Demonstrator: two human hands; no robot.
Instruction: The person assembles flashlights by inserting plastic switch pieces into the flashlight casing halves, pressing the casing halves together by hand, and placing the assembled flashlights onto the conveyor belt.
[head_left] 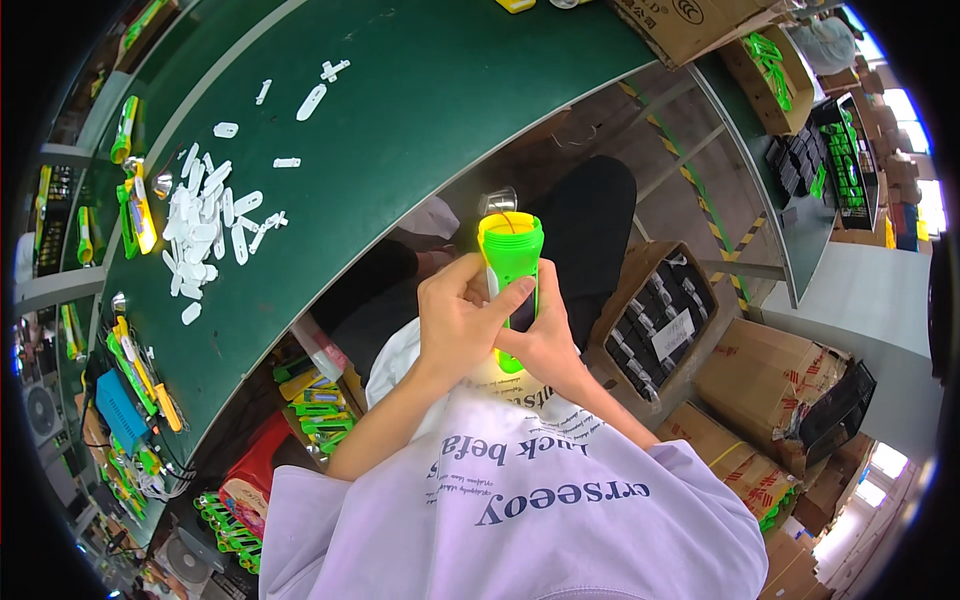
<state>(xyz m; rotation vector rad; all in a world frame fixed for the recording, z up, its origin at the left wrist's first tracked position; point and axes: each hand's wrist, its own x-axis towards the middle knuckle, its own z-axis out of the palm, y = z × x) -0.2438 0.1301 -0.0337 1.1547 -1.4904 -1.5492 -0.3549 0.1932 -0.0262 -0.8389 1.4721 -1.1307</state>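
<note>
A green and yellow flashlight body (515,256) stands nearly upright in front of my chest, its wide end facing away from me. From that open end a silver reflector cup (498,201) hangs off on a thin wire. My left hand (452,312) wraps the flashlight's left side, and my right hand (545,338) grips its right side. Both thumbs press on the front of the body, near a dark patch partly covered by them. On the green table (390,110) to the left lies a loose heap of white plastic strips (205,215), with several scattered beyond it.
More green and yellow flashlight parts (140,215) lie along the table's left side, near a blue box (122,412). An open carton of black parts (660,325) sits at my right, beside larger cardboard boxes (770,385). The table's edge curves ahead of my knees.
</note>
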